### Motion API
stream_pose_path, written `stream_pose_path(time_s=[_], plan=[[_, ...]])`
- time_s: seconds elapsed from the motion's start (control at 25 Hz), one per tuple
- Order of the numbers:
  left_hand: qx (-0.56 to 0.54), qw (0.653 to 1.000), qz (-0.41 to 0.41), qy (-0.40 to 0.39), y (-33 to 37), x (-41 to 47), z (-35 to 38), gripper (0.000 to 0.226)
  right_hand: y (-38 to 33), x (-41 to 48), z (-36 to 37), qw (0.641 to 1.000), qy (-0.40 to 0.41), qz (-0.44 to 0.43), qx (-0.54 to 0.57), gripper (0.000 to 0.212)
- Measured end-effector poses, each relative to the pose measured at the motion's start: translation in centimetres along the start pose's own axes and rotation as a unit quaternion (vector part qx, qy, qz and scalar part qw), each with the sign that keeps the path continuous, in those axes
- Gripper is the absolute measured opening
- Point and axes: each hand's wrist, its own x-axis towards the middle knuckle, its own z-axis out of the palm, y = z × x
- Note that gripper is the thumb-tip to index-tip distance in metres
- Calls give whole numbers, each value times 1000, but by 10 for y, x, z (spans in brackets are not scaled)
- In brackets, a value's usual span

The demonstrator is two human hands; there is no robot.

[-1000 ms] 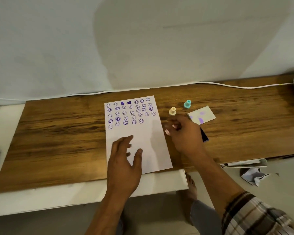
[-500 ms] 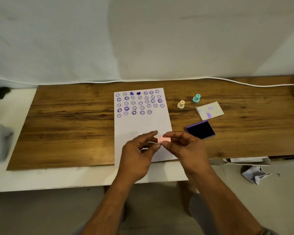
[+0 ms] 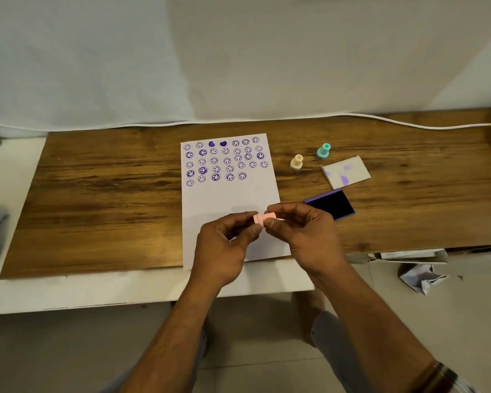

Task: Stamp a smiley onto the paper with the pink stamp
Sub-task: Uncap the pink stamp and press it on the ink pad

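A small pink stamp (image 3: 262, 217) lies on its side in the air, pinched between the fingertips of both hands above the lower part of the white paper (image 3: 227, 199). My left hand (image 3: 224, 248) holds its left end, my right hand (image 3: 306, 236) its right end. The paper lies on the wooden board, its top third covered with several rows of purple smileys and two hearts. An open purple ink pad (image 3: 331, 204) sits just right of my right hand.
A cream stamp (image 3: 296, 162) and a teal stamp (image 3: 323, 150) stand right of the paper. A white card with purple smudges (image 3: 345, 175) lies behind the ink pad. A white cable (image 3: 408, 124) runs along the back. Crumpled paper (image 3: 421, 276) lies on the floor at right.
My right hand picked the pink stamp up from near the other stamps and brought it over the paper. My left hand lifted off the paper and took the stamp's other end.
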Motion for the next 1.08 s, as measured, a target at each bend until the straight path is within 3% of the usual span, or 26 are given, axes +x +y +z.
stream_pose_path(time_s=[0.24, 0.36, 0.52, 0.68, 1.08], plan=[[-142, 986, -81, -21, 3, 1, 4, 27, -7, 0, -6, 997, -15, -50, -59, 25], [-202, 972, -116, -18, 1, 4, 2, 26, -14, 3, -16, 996, 28, -67, -60, 25], [-128, 987, -92, 38, -5, 6, -1, 26, -17, 15, -54, 978, 127, -51, -160, 23], [-99, 990, -86, 53, -7, 7, 0, 28, -4, 28, -78, 953, 167, -24, -252, 26], [-78, 993, -68, 64, -4, 7, -1, 26, 11, 37, -67, 914, 174, -70, -359, 25]])
